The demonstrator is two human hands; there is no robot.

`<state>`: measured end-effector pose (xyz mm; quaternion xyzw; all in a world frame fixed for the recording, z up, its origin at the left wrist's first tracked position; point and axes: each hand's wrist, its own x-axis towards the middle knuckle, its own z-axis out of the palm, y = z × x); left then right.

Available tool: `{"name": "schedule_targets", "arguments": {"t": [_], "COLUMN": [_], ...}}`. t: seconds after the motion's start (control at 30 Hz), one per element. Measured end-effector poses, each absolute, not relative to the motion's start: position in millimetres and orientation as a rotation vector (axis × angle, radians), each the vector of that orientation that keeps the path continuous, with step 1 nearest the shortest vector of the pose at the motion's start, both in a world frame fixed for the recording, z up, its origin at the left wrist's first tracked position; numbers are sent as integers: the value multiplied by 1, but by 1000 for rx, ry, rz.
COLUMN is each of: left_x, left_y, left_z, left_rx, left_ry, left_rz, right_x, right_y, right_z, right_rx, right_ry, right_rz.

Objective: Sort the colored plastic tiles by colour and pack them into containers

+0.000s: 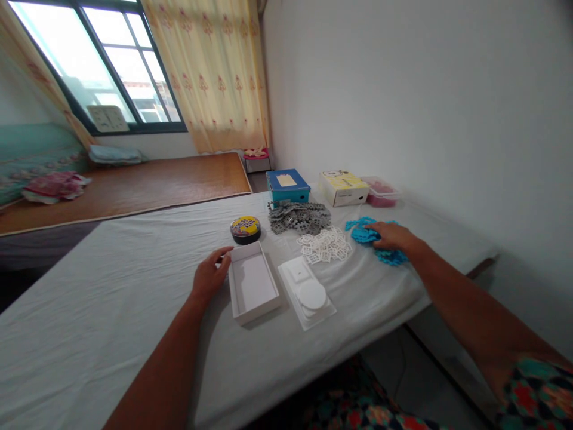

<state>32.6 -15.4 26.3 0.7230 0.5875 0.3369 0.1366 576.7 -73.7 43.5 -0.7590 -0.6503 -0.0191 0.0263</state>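
Observation:
A shallow white open-topped box (253, 278) lies on the cloth-covered table, and I see nothing in it. My left hand (212, 273) has its fingers curled at the box's far left corner, holding the rim. On the right, my right hand (390, 237) reaches down onto a pile of bright blue lacy pieces (363, 233), its fingers closed on some of them. More blue pieces lie under and beside that hand. Between my hands are a heap of white openwork pieces (325, 245) and a clear tray with white discs (312, 295).
A pile of grey openwork pieces (299, 218) lies before a blue box (287, 187). Behind are a yellow-and-white box (344, 188) and a clear tub with red contents (380, 192). A round black-and-yellow tin (245, 230) stands beyond the white box. The wall borders the right.

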Motion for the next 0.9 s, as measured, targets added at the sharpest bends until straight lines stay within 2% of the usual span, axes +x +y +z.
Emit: {"name": "schedule_targets", "arguments": {"t": [0.37, 0.77, 0.9], "left_x": [34, 31, 31], "left_y": [-19, -13, -12], "left_z": [27, 20, 20], "left_rx": [2111, 2152, 2150], "left_ry": [1684, 1674, 1674], "left_rz": [1002, 991, 990], "right_x": [610, 610, 623], "right_y": [-47, -40, -46], "right_z": [38, 50, 59], "right_rx": [-2451, -2486, -2465], "right_ry": [-2287, -2149, -1974], "right_rz": [-24, -129, 12]}}
